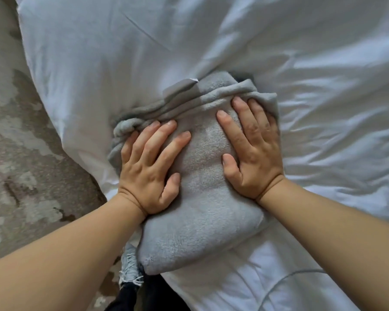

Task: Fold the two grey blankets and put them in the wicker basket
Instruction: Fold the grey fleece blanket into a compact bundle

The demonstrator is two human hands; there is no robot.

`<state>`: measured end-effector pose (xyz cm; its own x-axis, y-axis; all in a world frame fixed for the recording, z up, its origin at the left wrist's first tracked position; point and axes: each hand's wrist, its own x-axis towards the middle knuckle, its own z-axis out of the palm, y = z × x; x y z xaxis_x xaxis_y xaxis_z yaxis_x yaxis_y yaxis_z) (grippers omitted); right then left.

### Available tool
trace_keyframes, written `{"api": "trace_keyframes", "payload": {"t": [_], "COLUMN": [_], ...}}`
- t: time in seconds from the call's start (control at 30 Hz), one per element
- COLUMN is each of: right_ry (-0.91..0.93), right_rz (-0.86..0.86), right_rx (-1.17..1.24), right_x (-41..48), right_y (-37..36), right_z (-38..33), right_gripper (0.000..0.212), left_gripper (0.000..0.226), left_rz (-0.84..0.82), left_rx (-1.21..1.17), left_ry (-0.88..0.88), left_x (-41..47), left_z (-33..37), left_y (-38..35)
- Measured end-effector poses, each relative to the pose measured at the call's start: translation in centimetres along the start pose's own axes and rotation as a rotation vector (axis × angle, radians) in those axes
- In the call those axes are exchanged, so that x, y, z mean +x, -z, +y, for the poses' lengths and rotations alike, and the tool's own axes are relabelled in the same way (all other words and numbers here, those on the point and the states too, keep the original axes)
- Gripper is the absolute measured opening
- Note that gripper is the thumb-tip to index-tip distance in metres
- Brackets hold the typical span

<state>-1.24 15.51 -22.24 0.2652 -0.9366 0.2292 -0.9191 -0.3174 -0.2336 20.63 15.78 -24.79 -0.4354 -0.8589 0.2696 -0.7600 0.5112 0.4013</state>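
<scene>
While I lean over the white duvet (323,75), both my palms are down on the grey blanket (202,212), which lies on the duvet close to its near left edge, where the cover drops off toward the mottled carpet (20,153). My left hand (148,167) is flat, fingers spread and fairly straight, pressing the side of the bundle nearer that edge; it grips nothing. My right hand (254,151) does the same on the side farther in on the duvet, palm flat and fingers splayed, the fingertips reaching the stacked folds at the far end without closing round them. Neither hand has hold of the cloth; both simply bear down on it. Under them the blanket is a thick, compact pad of several layers, and the ridges at its far end show where the layers meet, with a small pale label (190,80) poking out there. By my reckoning this blanket's folding is as good as done, and I am squashing it flat so it keeps its shape. I cannot tell whether all those layers belong to one blanket or whether the second grey one sits underneath; no other blanket lies apart on the duvet within view. No wicker basket shows anywhere round the duvet, so the carrying and the putting away are left, and possibly the whole of the second blanket too.
</scene>
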Motion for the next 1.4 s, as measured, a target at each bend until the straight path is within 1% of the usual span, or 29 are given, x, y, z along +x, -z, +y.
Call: {"api": "trace_keyframes", "payload": {"t": [0.2,0.27,0.33,0.43,0.53,0.6,0.63,0.7,0.73,0.8,0.83,0.87,0.93,1.03,1.1,1.2,1.27,1.4], "right_ry": [0.046,0.041,0.005,-0.085,-0.186,-0.267,-0.311,-0.441,-0.515,-0.675,-0.768,-0.866,-1.038,-1.228,-1.336,-1.447,-1.493,-1.564], "right_rz": [0.039,0.031,-0.014,-0.181,-0.358,-0.408,-0.41,-0.387,-0.373,-0.328,-0.302,-0.281,-0.226,-0.165,-0.125,-0.037,0.002,0.139], "right_rx": [0.015,0.016,0.021,0.022,0.073,0.105,0.122,0.154,0.158,0.149,0.146,0.141,0.113,0.108,0.162,0.218,0.186,0.065], "right_x": [-0.2,0.1,0.2,0.9,2.1,2.3,2.1,1.4,1.0,-0.1,-0.7,-1.2,-2.2,-3.2,-3.5,-3.2,-2.8,-2.1], "right_y": [-2.6,-2.5,-1.3,2.0,6.3,9.2,10.5,12.8,13.7,14.9,15.4,15.9,16.5,15.9,14.6,12.1,10.1,6.8], "right_z": [1.4,1.4,0.8,-0.6,-2.3,-3.6,-4.2,-4.8,-4.9,-4.8,-4.9,-5.2,-6.5,-9.0,-10.7,-12.8,-13.8,-14.0], "right_gripper": [0.057,0.057,0.059,0.061,0.06,0.061,0.062,0.064,0.065,0.065,0.065,0.065,0.063,0.061,0.062,0.065,0.065,0.06], "left_gripper": [0.055,0.055,0.056,0.06,0.062,0.062,0.061,0.052,0.049,0.04,0.038,0.042,0.046,0.053,0.056,0.057,0.059,0.065], "left_rz": [0.044,0.022,-0.038,-0.227,-0.509,-0.679,-0.73,-0.732,-0.689,-0.545,-0.491,-0.48,-0.54,-0.686,-0.752,-0.774,-0.77,-0.744], "left_rx": [-0.002,0.019,0.018,-0.015,0.004,0.039,0.067,0.096,0.097,0.099,0.095,0.09,0.083,0.107,0.14,0.146,0.118,0.054], "left_ry": [-0.02,-0.016,0.012,0.084,0.114,0.117,0.11,0.08,0.053,-0.021,-0.062,-0.113,-0.26,-0.481,-0.532,-0.567,-0.601,-0.694], "left_x": [-0.5,-0.3,0.0,1.2,3.2,5.0,5.8,7.5,8.4,10.1,10.8,11.2,11.8,12.0,12.1,12.7,13.4,14.3], "left_z": [-0.9,-0.8,-0.2,1.2,2.3,3.0,3.4,4.6,5.3,7.1,8.1,9.3,11.5,13.2,12.2,9.2,7.4,5.2], "left_y": [-2.0,-1.7,-0.2,3.6,8.1,10.9,12.0,13.8,14.4,15.0,14.9,14.6,13.8,11.8,10.3,9.1,8.6,6.7]}}
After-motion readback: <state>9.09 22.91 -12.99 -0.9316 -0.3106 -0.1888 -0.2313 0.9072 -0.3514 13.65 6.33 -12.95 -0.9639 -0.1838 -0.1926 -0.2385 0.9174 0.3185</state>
